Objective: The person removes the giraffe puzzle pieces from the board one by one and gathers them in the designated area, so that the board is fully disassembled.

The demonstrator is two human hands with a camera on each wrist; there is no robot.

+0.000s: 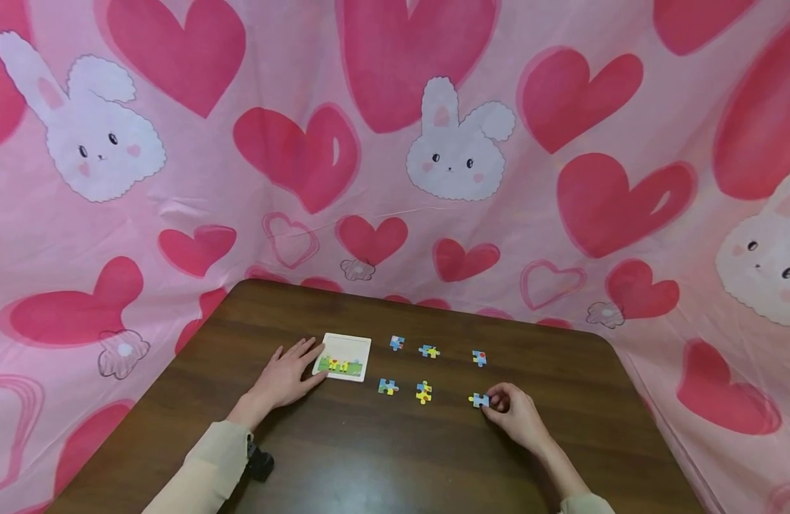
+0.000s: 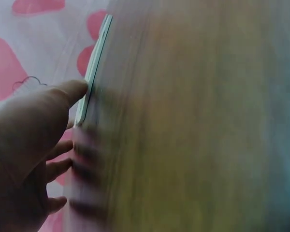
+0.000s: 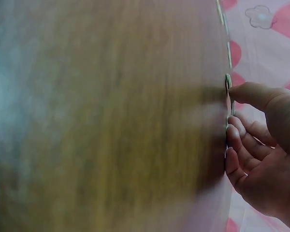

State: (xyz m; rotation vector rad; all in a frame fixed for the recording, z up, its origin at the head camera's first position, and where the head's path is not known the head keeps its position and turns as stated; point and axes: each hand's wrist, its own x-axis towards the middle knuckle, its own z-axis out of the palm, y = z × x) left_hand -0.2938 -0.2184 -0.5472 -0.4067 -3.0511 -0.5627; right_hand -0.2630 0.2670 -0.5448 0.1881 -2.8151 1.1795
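My left hand (image 1: 290, 377) lies on the table with fingers spread, its thumb and index finger at the left edge of a white puzzle tray (image 1: 346, 342). Along the tray's lower part runs a green strip with yellow figures. In the left wrist view the thumb (image 2: 76, 90) touches the side of the tray (image 2: 93, 72). Over on the right, my right hand (image 1: 515, 414) pinches a blue jigsaw piece (image 1: 480, 400) with a yellow tab between thumb and index finger, low at the tabletop. The right wrist view shows this piece edge-on, the other fingers (image 3: 242, 145) curled below.
Between the tray and my right hand lie loose jigsaw pieces in two rough rows: a blue one (image 1: 397, 343), a blue-yellow one (image 1: 429, 351) and one with a red spot (image 1: 479, 358) behind; a green-blue one (image 1: 387, 387) and a yellow one (image 1: 423, 392) nearer. A heart-print cloth (image 1: 382, 193) hangs behind the brown table (image 1: 343, 457).
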